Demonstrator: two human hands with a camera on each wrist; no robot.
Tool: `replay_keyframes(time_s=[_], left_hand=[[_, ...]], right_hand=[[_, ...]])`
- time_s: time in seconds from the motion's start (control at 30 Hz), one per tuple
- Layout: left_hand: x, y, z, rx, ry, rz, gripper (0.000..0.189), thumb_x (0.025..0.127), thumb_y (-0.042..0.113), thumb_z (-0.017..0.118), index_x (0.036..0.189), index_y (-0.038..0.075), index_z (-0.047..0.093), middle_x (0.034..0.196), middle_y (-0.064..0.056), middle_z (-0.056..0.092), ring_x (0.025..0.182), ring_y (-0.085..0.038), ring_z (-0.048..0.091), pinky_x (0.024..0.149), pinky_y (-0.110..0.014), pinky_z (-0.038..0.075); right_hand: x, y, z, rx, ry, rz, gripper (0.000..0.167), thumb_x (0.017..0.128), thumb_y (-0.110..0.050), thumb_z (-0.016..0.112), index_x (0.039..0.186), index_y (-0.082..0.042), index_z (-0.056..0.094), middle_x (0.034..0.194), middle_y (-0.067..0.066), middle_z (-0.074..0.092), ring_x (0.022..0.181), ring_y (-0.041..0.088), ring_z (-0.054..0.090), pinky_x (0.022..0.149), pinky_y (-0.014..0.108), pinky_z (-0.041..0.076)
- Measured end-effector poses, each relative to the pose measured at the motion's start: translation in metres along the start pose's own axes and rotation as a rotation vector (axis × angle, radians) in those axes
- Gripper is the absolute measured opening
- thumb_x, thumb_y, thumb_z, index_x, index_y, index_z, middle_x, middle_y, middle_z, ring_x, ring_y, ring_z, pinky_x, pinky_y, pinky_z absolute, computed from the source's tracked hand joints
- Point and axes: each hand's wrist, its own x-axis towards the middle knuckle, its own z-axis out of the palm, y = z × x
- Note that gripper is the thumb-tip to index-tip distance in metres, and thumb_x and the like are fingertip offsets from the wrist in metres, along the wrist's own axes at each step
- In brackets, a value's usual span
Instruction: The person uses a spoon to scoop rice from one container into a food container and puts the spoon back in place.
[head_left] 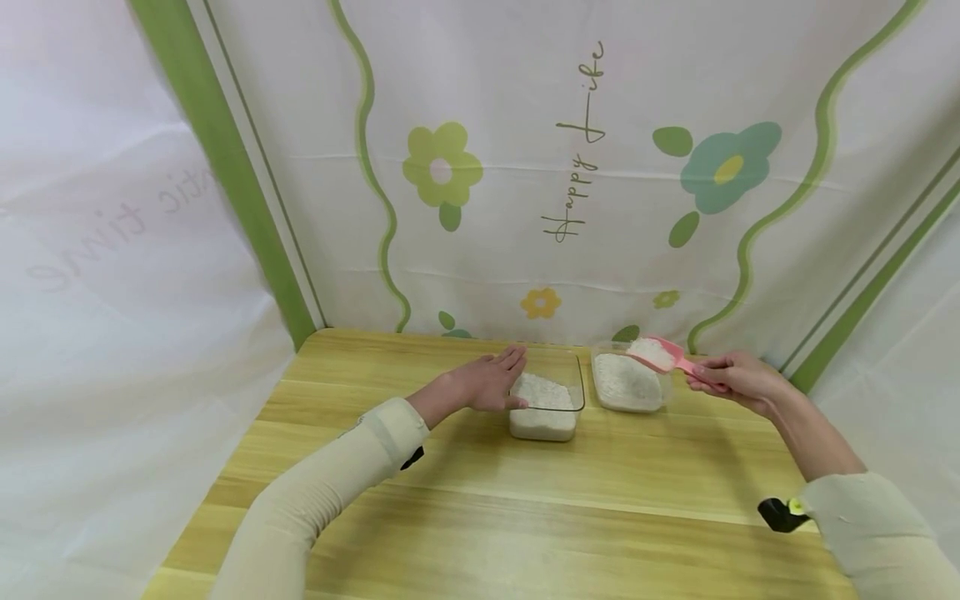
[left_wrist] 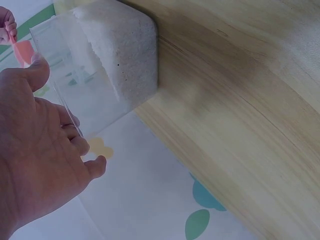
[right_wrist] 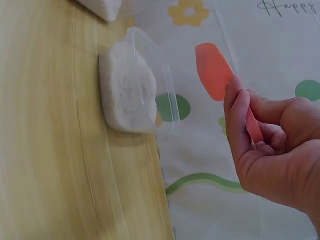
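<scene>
My left hand (head_left: 491,383) rests against the left rim of a clear container (head_left: 544,423), its fingers stretched along the far side and the thumb near the front corner. White, rice-like grains fill that container's lower part. My right hand (head_left: 738,379) grips the handle of a small pink scoop (head_left: 666,357), with a heap of white grains in its bowl. This scoop hangs over the right edge of a second, lower clear container (head_left: 628,407), which also holds white grains. From the right wrist view, the scoop (right_wrist: 212,70) shows its underside beyond the container (right_wrist: 125,95).
Both containers stand side by side near the back edge of a wooden table (head_left: 480,517). A white curtain (head_left: 510,100) with printed flowers and lettering rises right behind them. More white cloth (head_left: 112,375) closes in the left side.
</scene>
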Motion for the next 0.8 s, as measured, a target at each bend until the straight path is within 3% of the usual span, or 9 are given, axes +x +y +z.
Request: replay_keyframes(time_s=[0.13, 0.2, 0.8], left_hand=[[-0.001, 0.000, 0.000, 0.003, -0.003, 0.001, 0.084, 0.104, 0.059, 0.032, 0.161, 0.007, 0.000, 0.169, -0.010, -0.009, 0.157, -0.025, -0.002, 0.125, -0.045, 0.020], [-0.001, 0.000, 0.000, 0.004, -0.006, 0.002, 0.084, 0.104, 0.059, 0.031, 0.161, 0.007, -0.001, 0.169, -0.009, -0.010, 0.157, -0.025, -0.002, 0.125, -0.045, 0.020], [0.000, 0.001, -0.001, 0.018, -0.007, -0.005, 0.085, 0.103, 0.061, 0.031, 0.161, 0.007, 0.001, 0.169, -0.010, -0.008, 0.157, -0.023, -0.004, 0.125, -0.044, 0.022]], right_hand=[[-0.001, 0.007, -0.007, -0.048, 0.024, -0.005, 0.047, 0.106, -0.009, 0.048, 0.138, 0.023, 0.037, 0.093, -0.002, 0.073, 0.088, 0.006, 0.073, 0.080, 0.019, 0.058], [-0.002, 0.009, -0.010, -0.081, 0.044, -0.007, 0.052, 0.106, -0.010, 0.047, 0.140, 0.025, 0.030, 0.093, -0.003, 0.073, 0.088, 0.006, 0.073, 0.080, 0.019, 0.058], [-0.008, 0.016, -0.017, -0.143, 0.104, -0.007, 0.047, 0.106, -0.008, 0.044, 0.137, 0.025, 0.033, 0.092, -0.003, 0.073, 0.086, 0.005, 0.073, 0.080, 0.021, 0.059]])
